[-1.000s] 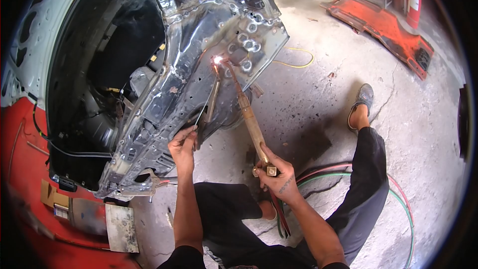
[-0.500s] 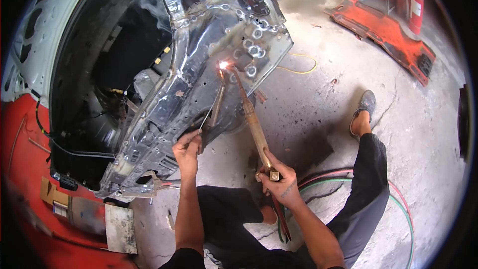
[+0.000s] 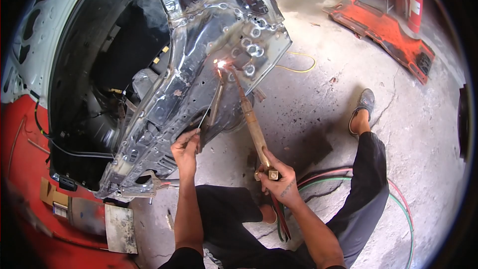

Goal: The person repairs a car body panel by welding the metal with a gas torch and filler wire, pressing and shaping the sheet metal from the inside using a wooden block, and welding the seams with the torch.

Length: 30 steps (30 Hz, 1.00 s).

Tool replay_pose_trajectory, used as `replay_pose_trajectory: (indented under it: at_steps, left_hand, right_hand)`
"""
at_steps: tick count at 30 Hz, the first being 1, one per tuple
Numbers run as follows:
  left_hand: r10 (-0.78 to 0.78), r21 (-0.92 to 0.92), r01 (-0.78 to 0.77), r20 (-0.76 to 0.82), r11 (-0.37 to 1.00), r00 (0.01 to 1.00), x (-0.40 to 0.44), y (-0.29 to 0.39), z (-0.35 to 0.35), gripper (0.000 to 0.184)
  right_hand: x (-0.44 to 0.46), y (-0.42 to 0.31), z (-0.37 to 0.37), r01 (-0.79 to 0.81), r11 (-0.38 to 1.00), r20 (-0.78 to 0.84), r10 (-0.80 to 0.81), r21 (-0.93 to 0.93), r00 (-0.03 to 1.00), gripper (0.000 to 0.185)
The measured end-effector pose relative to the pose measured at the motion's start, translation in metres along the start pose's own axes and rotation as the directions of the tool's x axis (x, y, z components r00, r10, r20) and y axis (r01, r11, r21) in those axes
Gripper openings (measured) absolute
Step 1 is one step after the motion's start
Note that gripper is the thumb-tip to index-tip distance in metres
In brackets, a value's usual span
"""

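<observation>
Rough, cracked grey concrete floor (image 3: 318, 97) spreads beneath me, a scuffed orange-red panel (image 3: 381, 31) lying near the red cylindrical extinguisher (image 3: 415, 12). My right hand (image 3: 281, 179) is wrapped round a long brass-coloured torch (image 3: 255, 129) — its tip at the bright glow on the scorched, ring-marked grey metal car body (image 3: 194, 87). My left hand (image 3: 185, 149) pinches a thin straight metal rod (image 3: 204, 116) — angled toward that glow.

Car body (image 3: 191, 45) lies left, torch (image 3: 255, 132) right of rod (image 3: 204, 116), what seems a creeper (image 3: 381, 34) far right
</observation>
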<state>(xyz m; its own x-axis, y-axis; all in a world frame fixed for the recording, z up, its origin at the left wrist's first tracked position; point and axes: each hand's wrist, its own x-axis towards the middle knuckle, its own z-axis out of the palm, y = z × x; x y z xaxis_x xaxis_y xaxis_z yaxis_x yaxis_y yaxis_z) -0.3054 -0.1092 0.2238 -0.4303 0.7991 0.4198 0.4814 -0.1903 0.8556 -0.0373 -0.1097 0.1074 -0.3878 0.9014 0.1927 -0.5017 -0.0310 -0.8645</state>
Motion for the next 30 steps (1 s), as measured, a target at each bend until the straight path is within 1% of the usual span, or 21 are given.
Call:
replay_pose_trajectory:
  at_steps: [2, 5, 8, 11, 12, 15, 16, 17, 19, 21, 22, 24, 27, 29, 30]
  left_hand:
    - [0.011, 0.006, -0.011, 0.0, 1.0, 1.0, 0.0, -0.001, -0.001, 0.016]
    - [-0.011, -0.027, 0.011, 0.012, 1.0, 1.0, -0.002, 0.001, -0.001, 0.014]
    - [0.005, -0.164, 0.014, 0.115, 0.986, 0.993, -0.004, -0.008, -0.003, 0.012]
    - [-0.078, -0.114, 0.105, 0.218, 0.988, 0.973, -0.013, -0.004, 0.0, 0.011]
    - [-0.114, -0.101, 0.152, 0.312, 0.983, 0.943, -0.015, -0.008, -0.002, 0.01]
    - [-0.247, 0.094, 0.229, 0.448, 0.969, 0.859, -0.025, -0.009, 0.012, 0.011]
    - [-0.248, 0.167, 0.188, 0.517, 0.968, 0.819, -0.027, -0.011, 0.017, 0.011]
    - [-0.24, 0.228, 0.132, 0.553, 0.965, 0.798, -0.03, -0.012, 0.024, 0.011]
    - [-0.248, 0.332, 0.03, 0.638, 0.943, 0.729, -0.041, -0.016, 0.039, 0.012]
    - [-0.104, 0.296, -0.149, 0.691, 0.943, 0.716, -0.053, -0.039, 0.053, 0.014]
    - [-0.127, 0.322, -0.164, 0.717, 0.932, 0.686, -0.059, -0.046, 0.059, 0.014]
    - [-0.162, 0.373, -0.208, 0.75, 0.904, 0.641, -0.067, -0.055, 0.068, 0.013]
    - [-0.345, 0.506, -0.125, 0.728, 0.853, 0.593, -0.078, -0.087, 0.093, 0.02]
    - [-0.348, 0.549, -0.136, 0.682, 0.825, 0.643, -0.087, -0.09, 0.11, 0.023]
    - [-0.347, 0.572, -0.147, 0.66, 0.807, 0.667, -0.09, -0.092, 0.119, 0.025]
  right_hand:
    - [0.0, -0.001, 0.0, 0.003, 1.0, 0.003, -0.003, -0.007, 1.0, 0.07]
    - [-0.001, -0.001, 0.0, 0.003, 1.0, -0.005, -0.003, -0.009, 1.0, 0.07]
    - [-0.004, -0.007, 0.001, -0.011, 1.0, -0.041, 0.01, -0.027, 0.999, 0.07]
    - [-0.012, -0.008, 0.003, -0.025, 0.999, -0.114, 0.022, -0.025, 0.993, 0.072]
    - [-0.016, -0.008, 0.003, -0.029, 0.999, -0.144, 0.025, -0.021, 0.989, 0.072]
    - [-0.026, -0.02, 0.005, -0.086, 0.996, -0.314, 0.074, -0.024, 0.946, 0.073]
    - [-0.03, -0.025, 0.003, -0.126, 0.992, -0.37, 0.113, -0.012, 0.922, 0.072]
    - [-0.035, -0.033, 0.001, -0.16, 0.986, -0.411, 0.128, -0.045, 0.903, 0.07]
    - [-0.049, -0.035, -0.009, -0.129, 0.989, -0.479, 0.077, -0.077, 0.874, 0.069]
    - [-0.068, -0.045, -0.015, -0.143, 0.979, -0.537, 0.045, -0.142, 0.842, 0.068]
    - [-0.079, -0.048, -0.019, -0.145, 0.962, -0.557, -0.008, -0.23, 0.831, 0.067]
    - [-0.102, -0.053, -0.028, -0.141, 0.953, -0.579, -0.043, -0.268, 0.814, 0.067]
    - [-0.128, -0.075, -0.024, -0.126, 0.952, -0.594, -0.067, -0.278, 0.802, 0.069]
    - [-0.132, -0.097, -0.017, -0.132, 0.93, -0.605, -0.112, -0.344, 0.789, 0.068]
    - [-0.132, -0.108, -0.018, -0.12, 0.918, -0.576, -0.131, -0.377, 0.807, 0.067]
